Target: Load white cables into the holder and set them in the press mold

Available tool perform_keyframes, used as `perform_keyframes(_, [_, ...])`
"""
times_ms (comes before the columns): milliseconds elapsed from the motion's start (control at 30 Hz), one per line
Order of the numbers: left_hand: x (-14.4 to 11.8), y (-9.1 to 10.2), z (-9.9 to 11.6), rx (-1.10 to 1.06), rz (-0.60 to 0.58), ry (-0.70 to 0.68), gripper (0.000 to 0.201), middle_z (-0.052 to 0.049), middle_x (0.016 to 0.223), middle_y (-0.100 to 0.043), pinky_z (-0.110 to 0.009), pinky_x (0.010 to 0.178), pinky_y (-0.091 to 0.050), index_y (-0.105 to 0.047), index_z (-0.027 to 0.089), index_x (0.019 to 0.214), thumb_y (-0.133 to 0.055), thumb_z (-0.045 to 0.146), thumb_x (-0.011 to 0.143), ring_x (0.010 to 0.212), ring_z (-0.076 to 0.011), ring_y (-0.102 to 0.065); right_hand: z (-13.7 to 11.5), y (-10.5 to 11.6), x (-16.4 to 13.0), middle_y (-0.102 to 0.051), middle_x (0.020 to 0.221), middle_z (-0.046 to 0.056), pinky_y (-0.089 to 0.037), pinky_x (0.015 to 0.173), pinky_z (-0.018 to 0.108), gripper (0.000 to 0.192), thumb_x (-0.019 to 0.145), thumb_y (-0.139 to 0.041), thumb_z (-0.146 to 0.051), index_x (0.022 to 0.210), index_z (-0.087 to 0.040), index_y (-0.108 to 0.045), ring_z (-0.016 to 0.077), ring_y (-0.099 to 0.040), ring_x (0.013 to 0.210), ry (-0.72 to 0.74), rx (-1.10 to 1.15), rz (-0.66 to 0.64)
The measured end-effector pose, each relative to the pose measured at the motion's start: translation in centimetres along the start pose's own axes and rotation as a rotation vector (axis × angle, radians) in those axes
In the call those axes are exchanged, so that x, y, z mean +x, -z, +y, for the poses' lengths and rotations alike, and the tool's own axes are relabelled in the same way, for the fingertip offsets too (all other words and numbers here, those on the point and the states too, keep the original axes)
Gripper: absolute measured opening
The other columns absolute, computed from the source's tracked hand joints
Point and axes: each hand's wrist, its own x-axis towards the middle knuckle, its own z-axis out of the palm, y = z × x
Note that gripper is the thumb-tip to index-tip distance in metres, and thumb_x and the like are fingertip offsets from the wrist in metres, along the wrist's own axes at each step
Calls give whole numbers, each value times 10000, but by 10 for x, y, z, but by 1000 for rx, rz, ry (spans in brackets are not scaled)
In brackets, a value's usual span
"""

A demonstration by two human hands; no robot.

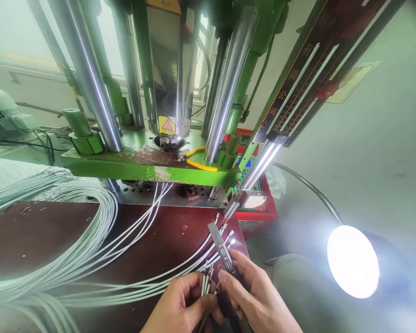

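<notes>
My left hand (185, 305) is closed around several thin white cable ends (204, 283), their bare metal terminals pointing up between thumb and fingers. A dark metal bar (221, 247) with small slots along its face is in my right hand (256, 298), thumb on one side and fingers on the other. The bar slants up and to the left, its lower part partly hidden by the hand. Both hands are close together near the table's front right. Beyond the bar lie several white cables with plug-like tips (231, 241), apart from my fingers.
A green press (152, 169) with steel columns stands ahead; cables run under its plate. Yellow-handled pliers (201, 164) rest on that plate. Coiled white cables (100, 231) cover the left of the brown table (142, 259). A lit lamp (353, 261) and red control box (256, 210) stand right.
</notes>
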Motion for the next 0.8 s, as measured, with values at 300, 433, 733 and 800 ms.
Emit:
perform_keyframes(300, [5, 6, -10, -82, 16, 79, 247, -8, 528, -568, -209, 483, -282, -580, 131, 770, -662, 363, 746, 455, -85, -444, -2, 3, 4, -665, 988, 42, -477, 720, 273, 582, 875, -498, -568, 1333, -210, -524, 178, -563, 794, 11, 74, -18])
perform_keyframes(433, [6, 6, -11, 38, 45, -26, 390, 25, 497, -515, -224, 496, -254, -546, 149, 718, -691, 511, 725, 460, -79, -398, -1, 1, 7, -677, 1037, 25, -450, 845, 292, 535, 891, -509, -523, 1337, -227, -515, 197, -570, 926, 58, 81, -59])
perform_keyframes(733, [7, 5, -15, 42, -10, 52, 440, -12, 512, -556, -226, 467, -256, -568, 142, 673, -683, 565, 706, 452, -95, -424, -7, -3, 12, -698, 1021, 16, -457, 847, 293, 497, 892, -519, -505, 1317, -249, -537, 199, -597, 926, 24, 56, -37])
perform_keyframes(800, [8, 5, -17, 28, -8, 41, 432, 5, 492, -528, -227, 459, -242, -559, 147, 666, -686, 558, 704, 439, -90, -406, -8, -3, 13, -702, 1010, 15, -455, 846, 289, 493, 891, -519, -502, 1309, -242, -546, 205, -596, 941, 35, 17, -26])
